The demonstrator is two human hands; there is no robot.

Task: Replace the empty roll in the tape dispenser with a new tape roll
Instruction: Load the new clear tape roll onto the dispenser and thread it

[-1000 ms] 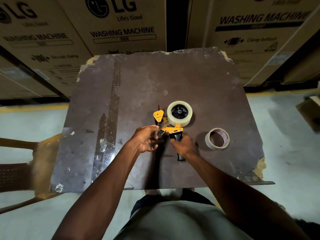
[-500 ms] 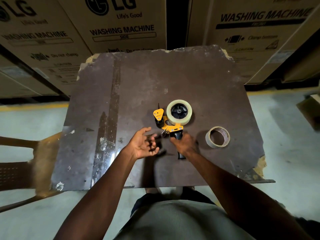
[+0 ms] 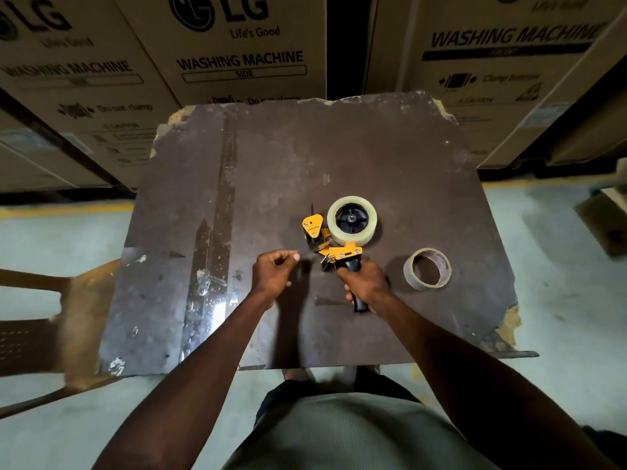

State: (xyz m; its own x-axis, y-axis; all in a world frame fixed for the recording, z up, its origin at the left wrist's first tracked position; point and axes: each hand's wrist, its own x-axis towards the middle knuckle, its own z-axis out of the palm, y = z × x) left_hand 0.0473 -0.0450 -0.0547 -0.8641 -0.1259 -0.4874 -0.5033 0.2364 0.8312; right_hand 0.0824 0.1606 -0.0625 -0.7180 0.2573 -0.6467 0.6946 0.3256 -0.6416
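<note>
A dark brown board [image 3: 339,157] serves as the bench, with chipped corners and a shiny scratched strip down its left part. The tape dispenser [image 3: 334,242] lies flat on it, a bit right of the middle and closer to the near edge than the far edge. It is yellow with black parts and a black handle [image 3: 356,286] that points toward the near edge. A full roll of clear tape [image 3: 352,220] sits on its black wheel, at the end away from the person. The roll looks pale and glossy, and you can see the black hub with spokes through its hole. A small yellow flap with a black roller sits just left of the roll.

The right hand [image 3: 364,283] is wrapped around the black handle and grips it tight. The left hand [image 3: 273,271] is just left of the dispenser, near its metal front part but not touching it. Its fingers are curled in with the thumb and fingertip pinched. I cannot tell if it pinches a bit of tape or nothing.

The empty roll [image 3: 427,268] lies flat on the board to the right of the dispenser, near the right edge, apart from the right hand. It is a thin tan ring with a brownish inside.

Big cardboard boxes [image 3: 237,56] stand behind the far edge. A brown chair [image 3: 51,317] is beside the left edge
</note>
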